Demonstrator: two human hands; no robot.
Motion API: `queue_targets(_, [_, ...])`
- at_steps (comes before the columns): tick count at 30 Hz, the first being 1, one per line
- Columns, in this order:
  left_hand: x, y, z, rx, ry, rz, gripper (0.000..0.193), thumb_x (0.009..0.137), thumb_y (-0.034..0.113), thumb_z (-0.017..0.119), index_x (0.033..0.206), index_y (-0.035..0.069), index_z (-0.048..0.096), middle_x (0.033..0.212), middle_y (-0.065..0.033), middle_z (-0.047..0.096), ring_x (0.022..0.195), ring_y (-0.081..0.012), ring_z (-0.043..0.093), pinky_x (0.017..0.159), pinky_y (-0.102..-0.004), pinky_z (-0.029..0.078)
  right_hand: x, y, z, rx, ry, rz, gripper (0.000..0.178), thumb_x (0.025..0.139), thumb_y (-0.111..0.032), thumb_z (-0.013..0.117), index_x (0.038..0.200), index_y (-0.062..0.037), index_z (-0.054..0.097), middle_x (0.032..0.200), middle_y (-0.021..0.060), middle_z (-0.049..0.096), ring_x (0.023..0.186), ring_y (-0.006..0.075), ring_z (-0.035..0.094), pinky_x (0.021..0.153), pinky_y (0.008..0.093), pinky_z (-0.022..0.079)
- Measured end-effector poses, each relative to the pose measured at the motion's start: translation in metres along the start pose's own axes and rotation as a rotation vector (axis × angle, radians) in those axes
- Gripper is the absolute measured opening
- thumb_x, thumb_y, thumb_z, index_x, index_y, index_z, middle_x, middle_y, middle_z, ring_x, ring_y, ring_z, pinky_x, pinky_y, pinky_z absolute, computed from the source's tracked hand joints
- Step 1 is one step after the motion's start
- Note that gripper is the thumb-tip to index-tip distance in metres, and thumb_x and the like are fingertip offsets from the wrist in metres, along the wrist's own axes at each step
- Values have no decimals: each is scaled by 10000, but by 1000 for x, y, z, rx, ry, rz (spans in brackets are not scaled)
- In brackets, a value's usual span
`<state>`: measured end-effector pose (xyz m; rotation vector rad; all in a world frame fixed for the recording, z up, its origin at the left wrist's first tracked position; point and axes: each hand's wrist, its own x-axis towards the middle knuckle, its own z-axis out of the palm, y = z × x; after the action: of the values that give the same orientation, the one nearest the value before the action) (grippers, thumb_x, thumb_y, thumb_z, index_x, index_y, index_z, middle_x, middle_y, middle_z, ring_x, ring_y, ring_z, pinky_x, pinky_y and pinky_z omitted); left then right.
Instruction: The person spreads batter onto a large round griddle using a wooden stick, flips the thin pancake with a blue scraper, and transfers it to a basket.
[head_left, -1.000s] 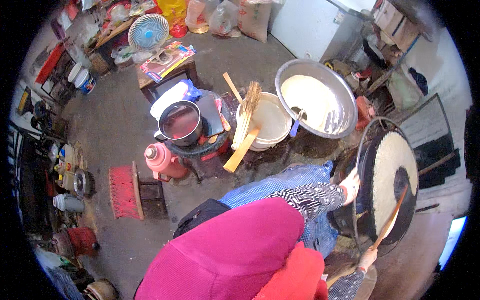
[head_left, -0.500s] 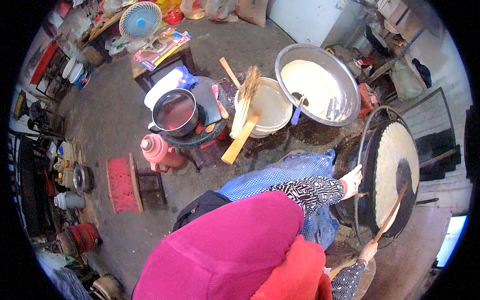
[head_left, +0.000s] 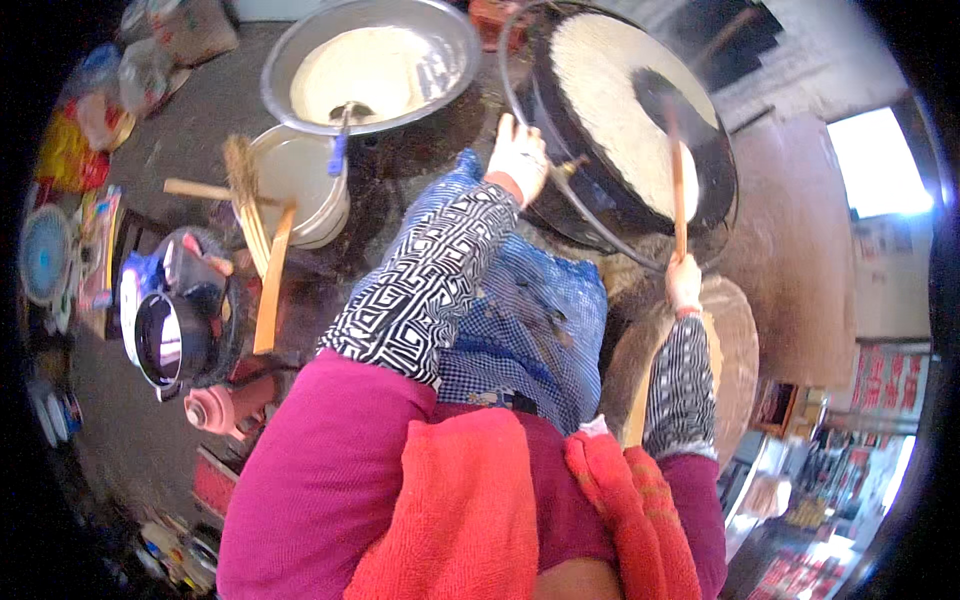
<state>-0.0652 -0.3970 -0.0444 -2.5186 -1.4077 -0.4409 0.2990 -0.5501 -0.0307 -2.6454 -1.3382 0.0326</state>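
A round black griddle (head_left: 720, 185) carries a wide, pale layer of batter (head_left: 603, 90), with a dark bare patch toward its right side. My right hand (head_left: 684, 283) is closed round the lower end of a long wooden spreader (head_left: 679, 205). The spreader reaches up over the griddle; its far tip is blurred. At the griddle's left side, my left hand (head_left: 519, 158) is next to the metal ring (head_left: 610, 240) that surrounds it. Its fingers are stretched out and hold nothing I can see; whether they touch the ring, I cannot tell.
Left of the griddle stands a big metal basin (head_left: 455, 75) of pale batter with a blue-handled ladle (head_left: 340, 150). Below it, a white bucket (head_left: 325, 200) has a straw brush (head_left: 248, 205) and wooden slats across it. A dark pot (head_left: 165, 340) and pink flask (head_left: 230, 405) stand farther left.
My view has swung to the right, so the griddle and basin now appear farther left and higher. Both hands stay by the griddle, the right still gripping the spreader.
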Motion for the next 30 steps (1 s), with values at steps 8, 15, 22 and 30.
queue_targets(8, [-29, 99, -50, -282, -129, 292, 504, 910, 267, 498, 1329, -11, 535, 1388, -173, 513, 1370, -317, 381, 1163, -592, 114, -42, -3, -16, -105, 90, -247, 305, 939, -332, 551, 884, -35, 590, 819, 276, 651, 806, 478, 631, 724, 562, 494])
queue_targets(15, [-42, 104, -35, 22, -183, 332, 500, 949, 172, 428, 1407, -27, 449, 1454, -200, 446, 1373, -362, 372, 1168, -589, 107, -22, 17, -34, -170, 121, -124, 358, 966, -360, 492, 941, -18, 597, 852, 277, 667, 879, 459, 642, 776, 543, 499])
queue_targets(22, [-37, 96, -37, 30, -113, 324, 451, 929, 135, 447, 1341, -37, 506, 1399, -200, 493, 1335, -326, 418, 1161, -551, 164, -16, 45, -25, -180, 111, -39, 347, 966, -382, 502, 941, -43, 575, 834, 287, 657, 877, 471, 631, 771, 561, 480])
queue_targets(30, [-34, 83, -27, 97, -130, 264, 446, 941, 159, 465, 1354, 0, 524, 1408, -164, 498, 1323, -333, 416, 1149, -575, 144, -13, 62, -20, -191, 84, -16, 371, 960, -370, 497, 973, -18, 613, 898, 278, 670, 903, 463, 634, 797, 523, 497])
